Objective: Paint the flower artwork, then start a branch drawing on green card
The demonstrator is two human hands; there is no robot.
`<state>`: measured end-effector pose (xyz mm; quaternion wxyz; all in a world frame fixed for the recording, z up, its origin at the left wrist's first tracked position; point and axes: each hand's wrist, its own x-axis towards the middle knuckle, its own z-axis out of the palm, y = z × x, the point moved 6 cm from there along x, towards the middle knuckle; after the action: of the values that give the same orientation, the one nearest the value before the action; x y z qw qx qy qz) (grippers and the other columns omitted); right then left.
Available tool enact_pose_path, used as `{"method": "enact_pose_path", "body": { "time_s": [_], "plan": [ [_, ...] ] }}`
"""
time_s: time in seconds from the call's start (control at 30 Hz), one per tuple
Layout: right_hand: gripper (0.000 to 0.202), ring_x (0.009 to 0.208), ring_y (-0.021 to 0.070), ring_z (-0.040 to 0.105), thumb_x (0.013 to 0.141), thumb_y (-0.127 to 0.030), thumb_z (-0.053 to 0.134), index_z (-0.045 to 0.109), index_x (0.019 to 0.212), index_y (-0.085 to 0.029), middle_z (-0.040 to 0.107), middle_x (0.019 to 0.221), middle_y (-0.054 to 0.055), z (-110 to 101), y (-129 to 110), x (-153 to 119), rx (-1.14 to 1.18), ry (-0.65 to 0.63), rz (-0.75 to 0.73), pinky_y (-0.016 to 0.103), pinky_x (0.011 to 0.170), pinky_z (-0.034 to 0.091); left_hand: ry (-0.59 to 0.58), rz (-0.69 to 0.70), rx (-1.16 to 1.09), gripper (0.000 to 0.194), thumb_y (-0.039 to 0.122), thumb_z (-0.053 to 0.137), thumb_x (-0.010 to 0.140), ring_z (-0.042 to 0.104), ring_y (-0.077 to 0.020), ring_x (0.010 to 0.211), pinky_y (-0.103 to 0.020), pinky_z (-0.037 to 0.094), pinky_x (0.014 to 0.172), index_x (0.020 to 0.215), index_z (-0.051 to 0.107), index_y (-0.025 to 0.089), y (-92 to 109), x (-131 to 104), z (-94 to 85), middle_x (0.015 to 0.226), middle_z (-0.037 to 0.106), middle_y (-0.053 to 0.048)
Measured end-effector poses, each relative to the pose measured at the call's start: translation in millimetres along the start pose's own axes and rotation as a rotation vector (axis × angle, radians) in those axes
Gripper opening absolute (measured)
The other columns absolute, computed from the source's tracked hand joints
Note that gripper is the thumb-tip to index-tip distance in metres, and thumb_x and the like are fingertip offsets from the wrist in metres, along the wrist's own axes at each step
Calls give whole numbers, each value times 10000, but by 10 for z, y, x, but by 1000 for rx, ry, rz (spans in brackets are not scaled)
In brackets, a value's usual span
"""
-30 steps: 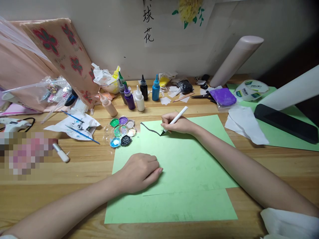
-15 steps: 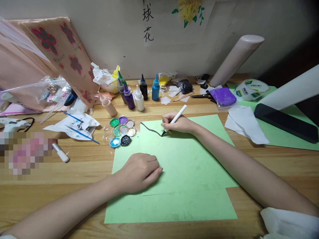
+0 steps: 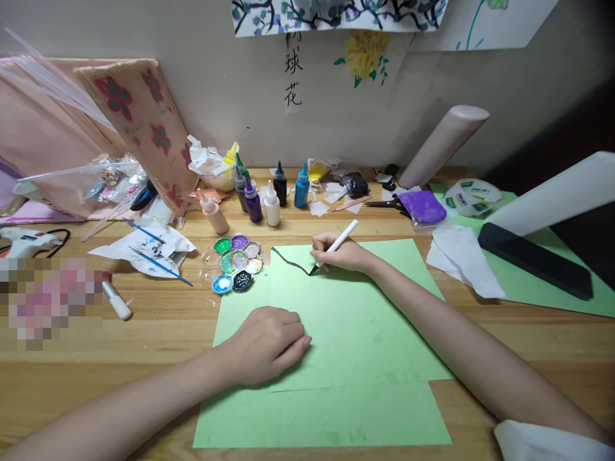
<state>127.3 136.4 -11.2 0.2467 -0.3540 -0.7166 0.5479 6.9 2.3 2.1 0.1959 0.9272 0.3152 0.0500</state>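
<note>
Light green paper lies in front of me, one sheet overlapping another. My right hand pinches a white marker pen near the paper's far edge. The pen's black tip touches the end of a wavy black line, which runs down from the sheet's upper left corner. My left hand rests on the left part of the paper, palm down, fingers curled together and nothing visible in them. Beyond it, at the sheet's left corner, sits a clear flower-shaped paint palette with several colours.
Paint bottles stand along the back. Left are brushes on crumpled tissue, a glue gun and a white-capped tube. Right are scissors, a purple packet, tissue, a black phone-like slab and tape.
The view has tilted upward, bringing more wall pictures in and shifting the table lower in view. Both hands keep nearly the same places on the paper, and the pen still touches the line's end.
</note>
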Motion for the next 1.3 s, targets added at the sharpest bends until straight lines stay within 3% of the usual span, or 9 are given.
{"method": "enact_pose_path", "body": {
  "time_s": [0.5, 0.8, 1.3],
  "plan": [
    [335, 449, 83, 481, 725, -366, 642, 408, 559, -192, 532, 505, -44, 20, 60, 29, 100, 27, 54, 210, 447, 346, 71, -33, 41, 278, 300, 348, 940, 475, -128, 595, -278, 274, 560, 706, 444, 187, 15, -38, -27, 674, 543, 13],
    [246, 569, 112, 477, 755, -386, 624, 476, 691, -200, 544, 612, -32, 151, -33, -10, 78, 146, 14, 239, 546, 348, 88, -64, 58, 291, 379, 360, 944, 497, -132, 594, -276, 271, 557, 744, 445, 186, 6, -43, -19, 694, 567, 16],
    [275, 591, 103, 454, 749, -421, 618, 508, 670, -182, 572, 650, -20, 216, -106, -10, -127, 133, 37, 229, 529, 317, 76, -59, 13, 317, 411, 363, 942, 513, -128, 609, -274, 267, 558, 740, 453, 185, -17, -40, -5, 699, 576, 11]
  ]
}}
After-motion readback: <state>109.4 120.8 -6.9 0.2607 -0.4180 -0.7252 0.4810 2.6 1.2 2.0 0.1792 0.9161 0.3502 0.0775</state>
